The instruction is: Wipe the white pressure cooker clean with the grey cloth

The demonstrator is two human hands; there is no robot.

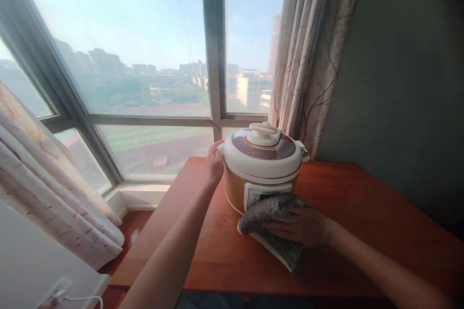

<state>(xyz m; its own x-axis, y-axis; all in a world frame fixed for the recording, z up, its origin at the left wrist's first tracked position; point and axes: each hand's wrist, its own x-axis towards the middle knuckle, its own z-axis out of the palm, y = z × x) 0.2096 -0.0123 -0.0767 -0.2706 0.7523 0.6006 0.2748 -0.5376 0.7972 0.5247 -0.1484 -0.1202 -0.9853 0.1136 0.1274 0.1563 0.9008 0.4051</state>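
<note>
An electric pressure cooker [235,186] with a white and brown lid stands upright on the wooden table [344,198]. At its left side, my left hand [215,160] is closed around the white side handle. My right hand [300,226] presses a dark grey cloth [270,212] with a pale edge against the lower front of the cooker. The cloth covers part of the control panel [252,193], and its lower corner hangs down toward the tabletop. My right fingers lie over the cloth, gripping it.
Behind the table are large windows [152,120] and a patterned curtain [308,48]. Another curtain [50,183] hangs at the left. Low on the left wall, a white cable runs from a plug in a socket [58,294]. A dark wall [402,87] rises on the right.
</note>
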